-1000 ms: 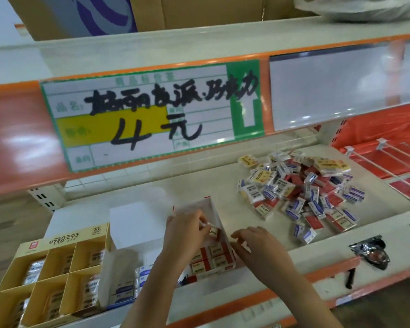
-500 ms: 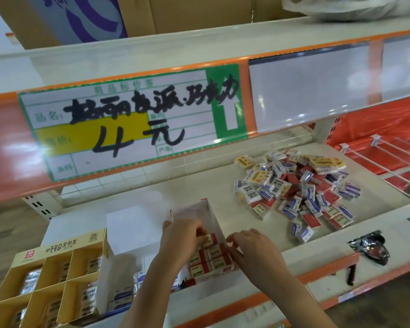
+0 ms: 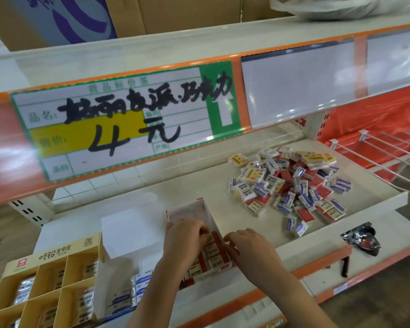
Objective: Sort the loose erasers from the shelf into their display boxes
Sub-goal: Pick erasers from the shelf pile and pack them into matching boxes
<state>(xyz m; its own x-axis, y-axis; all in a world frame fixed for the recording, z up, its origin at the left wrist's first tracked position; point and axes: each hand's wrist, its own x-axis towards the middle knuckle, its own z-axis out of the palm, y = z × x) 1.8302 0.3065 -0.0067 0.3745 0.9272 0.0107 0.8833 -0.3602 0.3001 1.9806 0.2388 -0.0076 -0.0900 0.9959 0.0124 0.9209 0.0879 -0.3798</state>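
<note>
Head view: the left hand reaches into the red-trimmed display box at the shelf front, fingers curled down among the red erasers; whether they pinch one I cannot tell. It is probably seating an eraser in its row. The right hand rests against the box's outer wall, fingers bent, apparently steadying it. The loose eraser pile lies well apart to the right, awaiting sorting. The yellow box and the blue-eraser box stand on the left.

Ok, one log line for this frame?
left hand: in red eraser box | right hand: at box edge | loose erasers: still piled
</note>
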